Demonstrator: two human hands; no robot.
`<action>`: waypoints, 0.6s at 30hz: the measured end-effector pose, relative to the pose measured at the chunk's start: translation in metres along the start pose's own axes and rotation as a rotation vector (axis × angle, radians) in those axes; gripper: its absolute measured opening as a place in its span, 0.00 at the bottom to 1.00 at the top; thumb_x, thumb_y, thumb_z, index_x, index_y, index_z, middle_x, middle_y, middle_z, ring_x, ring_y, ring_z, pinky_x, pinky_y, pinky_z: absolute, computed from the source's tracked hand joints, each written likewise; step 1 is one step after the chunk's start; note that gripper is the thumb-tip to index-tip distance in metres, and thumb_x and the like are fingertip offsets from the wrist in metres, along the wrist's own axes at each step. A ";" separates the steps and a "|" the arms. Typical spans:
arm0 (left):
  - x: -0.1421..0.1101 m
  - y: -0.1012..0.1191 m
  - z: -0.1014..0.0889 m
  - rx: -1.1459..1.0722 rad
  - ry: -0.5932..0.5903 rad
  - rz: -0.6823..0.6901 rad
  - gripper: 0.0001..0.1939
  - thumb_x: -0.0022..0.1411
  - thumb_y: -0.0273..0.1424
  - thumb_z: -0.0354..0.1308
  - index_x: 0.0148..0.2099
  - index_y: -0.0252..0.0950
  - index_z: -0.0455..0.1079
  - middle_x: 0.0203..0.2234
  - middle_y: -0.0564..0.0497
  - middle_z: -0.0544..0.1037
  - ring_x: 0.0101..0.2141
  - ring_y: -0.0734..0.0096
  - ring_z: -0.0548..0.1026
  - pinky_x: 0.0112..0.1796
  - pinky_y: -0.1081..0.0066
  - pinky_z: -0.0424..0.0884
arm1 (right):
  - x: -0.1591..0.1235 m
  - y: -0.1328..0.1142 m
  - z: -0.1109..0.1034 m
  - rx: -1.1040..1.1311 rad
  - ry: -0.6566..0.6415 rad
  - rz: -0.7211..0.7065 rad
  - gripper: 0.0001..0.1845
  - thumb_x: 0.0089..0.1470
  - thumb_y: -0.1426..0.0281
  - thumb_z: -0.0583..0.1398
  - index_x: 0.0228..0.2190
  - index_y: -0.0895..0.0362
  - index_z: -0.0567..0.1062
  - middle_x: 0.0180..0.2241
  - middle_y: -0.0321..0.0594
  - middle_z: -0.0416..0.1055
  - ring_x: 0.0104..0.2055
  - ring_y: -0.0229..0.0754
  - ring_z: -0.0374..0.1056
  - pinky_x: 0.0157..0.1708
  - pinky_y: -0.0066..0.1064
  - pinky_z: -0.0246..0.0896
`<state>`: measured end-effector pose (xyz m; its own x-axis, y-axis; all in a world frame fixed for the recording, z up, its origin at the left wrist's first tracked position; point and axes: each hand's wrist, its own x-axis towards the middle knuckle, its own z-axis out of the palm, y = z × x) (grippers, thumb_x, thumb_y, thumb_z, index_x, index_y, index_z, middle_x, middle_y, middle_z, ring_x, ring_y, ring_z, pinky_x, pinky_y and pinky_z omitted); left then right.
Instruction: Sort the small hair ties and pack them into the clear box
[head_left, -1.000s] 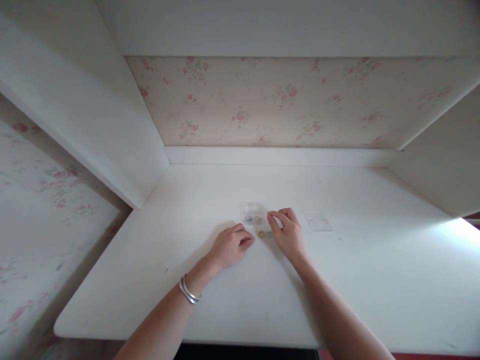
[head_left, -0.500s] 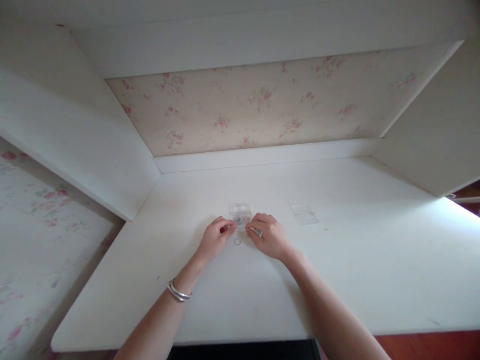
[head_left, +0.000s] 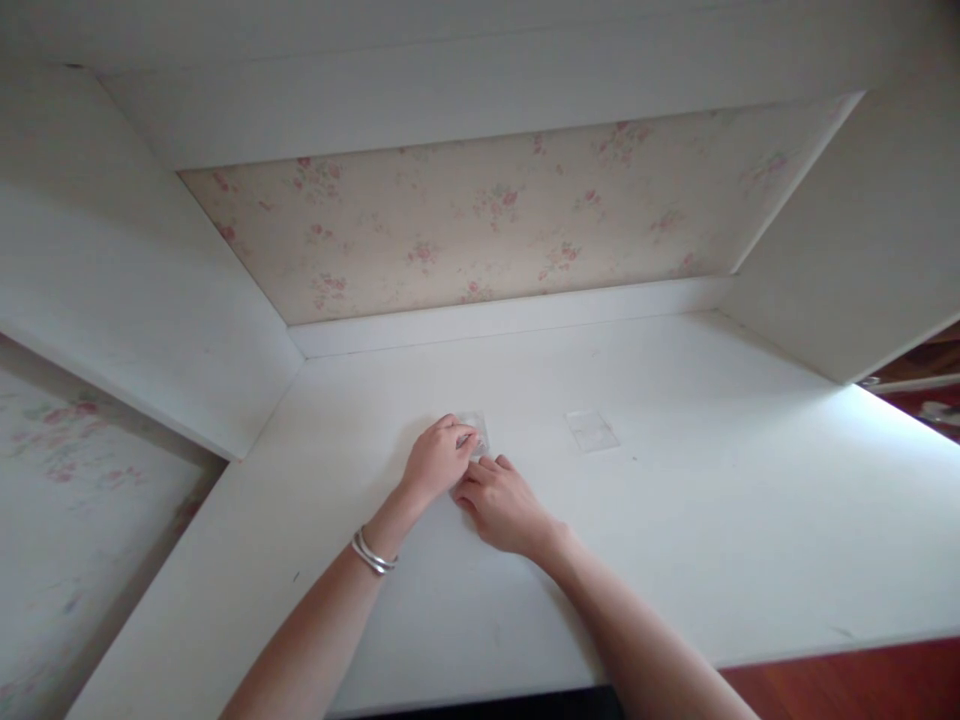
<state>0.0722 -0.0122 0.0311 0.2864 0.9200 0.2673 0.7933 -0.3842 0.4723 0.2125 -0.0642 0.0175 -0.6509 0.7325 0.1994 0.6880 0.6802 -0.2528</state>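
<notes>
A small clear plastic box (head_left: 482,425) sits on the white desktop, partly covered by my left hand. My left hand (head_left: 436,460) is closed at the box's near left side, its thumb and fingertips together over it. Whatever lies between those fingers is too small to make out. My right hand (head_left: 499,502) rests just in front of the box, fingers curled down onto the desktop and close to the left fingertips. Its grip is hidden from above. The small thin ring seen earlier is out of sight. To the right lies a flat clear plastic piece (head_left: 591,431).
The white desktop (head_left: 675,520) is bounded by a low back ledge (head_left: 510,313) and a side panel on either side. Floral wallpaper (head_left: 450,220) covers the wall behind. A small dark mark (head_left: 296,576) shows at the left.
My right hand has moved left and nearer, over the spot where the ring lay. My left hand has shifted over the box's left part. The view has turned slightly.
</notes>
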 end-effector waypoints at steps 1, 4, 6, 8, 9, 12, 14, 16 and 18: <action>-0.004 -0.002 -0.002 -0.011 0.026 -0.010 0.10 0.62 0.32 0.52 0.36 0.39 0.74 0.31 0.51 0.73 0.31 0.71 0.71 0.35 0.72 0.66 | 0.000 0.000 -0.001 -0.001 -0.005 -0.008 0.10 0.57 0.72 0.53 0.29 0.56 0.74 0.34 0.42 0.69 0.38 0.41 0.60 0.36 0.34 0.46; -0.018 -0.009 -0.010 -0.055 0.110 -0.039 0.10 0.62 0.33 0.51 0.37 0.38 0.73 0.30 0.51 0.73 0.30 0.72 0.70 0.35 0.73 0.66 | 0.000 0.003 -0.003 0.053 0.031 -0.003 0.10 0.58 0.71 0.52 0.31 0.55 0.74 0.33 0.41 0.68 0.38 0.41 0.60 0.37 0.33 0.47; -0.029 -0.012 -0.014 -0.088 0.148 -0.061 0.11 0.63 0.33 0.50 0.37 0.38 0.73 0.30 0.51 0.73 0.30 0.72 0.70 0.35 0.73 0.66 | 0.001 0.009 -0.002 0.121 0.103 0.046 0.10 0.59 0.71 0.53 0.33 0.55 0.74 0.34 0.40 0.68 0.39 0.40 0.60 0.38 0.32 0.48; -0.039 -0.015 -0.014 -0.118 0.152 -0.080 0.11 0.63 0.34 0.50 0.37 0.38 0.73 0.29 0.51 0.72 0.29 0.73 0.69 0.34 0.73 0.66 | 0.004 0.019 0.001 0.182 0.209 0.136 0.09 0.59 0.71 0.53 0.34 0.55 0.73 0.35 0.40 0.68 0.39 0.40 0.60 0.38 0.31 0.49; -0.044 -0.015 -0.012 -0.129 0.142 -0.087 0.11 0.64 0.34 0.50 0.37 0.38 0.73 0.29 0.52 0.72 0.29 0.73 0.69 0.33 0.73 0.66 | 0.005 0.023 0.004 0.203 0.270 0.187 0.09 0.59 0.71 0.53 0.34 0.55 0.74 0.35 0.40 0.68 0.38 0.40 0.60 0.38 0.31 0.50; -0.053 -0.013 -0.006 -0.149 0.094 -0.085 0.11 0.64 0.33 0.49 0.37 0.39 0.73 0.28 0.52 0.71 0.29 0.73 0.69 0.32 0.74 0.66 | 0.009 0.035 0.011 0.231 0.430 0.303 0.10 0.59 0.70 0.53 0.35 0.56 0.74 0.34 0.41 0.68 0.38 0.41 0.61 0.39 0.32 0.53; -0.057 -0.011 -0.002 -0.148 0.051 -0.062 0.10 0.64 0.32 0.49 0.37 0.39 0.73 0.30 0.51 0.71 0.30 0.73 0.70 0.33 0.74 0.66 | 0.011 0.039 0.015 0.237 0.482 0.329 0.10 0.59 0.69 0.53 0.35 0.55 0.75 0.34 0.41 0.68 0.38 0.42 0.61 0.40 0.33 0.54; -0.059 -0.007 0.001 -0.136 -0.001 -0.025 0.10 0.64 0.32 0.50 0.38 0.39 0.73 0.31 0.51 0.72 0.31 0.74 0.71 0.34 0.74 0.67 | 0.013 0.040 0.018 0.245 0.491 0.327 0.11 0.58 0.69 0.53 0.35 0.55 0.75 0.34 0.41 0.68 0.38 0.42 0.62 0.40 0.34 0.55; -0.061 -0.003 0.003 -0.114 -0.041 0.013 0.10 0.64 0.31 0.50 0.40 0.39 0.73 0.33 0.51 0.72 0.32 0.73 0.72 0.36 0.74 0.68 | 0.015 0.041 0.019 0.263 0.490 0.324 0.11 0.58 0.68 0.54 0.35 0.54 0.76 0.33 0.41 0.68 0.38 0.42 0.62 0.40 0.34 0.56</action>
<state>0.0537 -0.0670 0.0110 0.3199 0.9164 0.2404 0.7237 -0.4001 0.5623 0.2251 -0.0263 -0.0075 -0.1583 0.8698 0.4672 0.6833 0.4381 -0.5841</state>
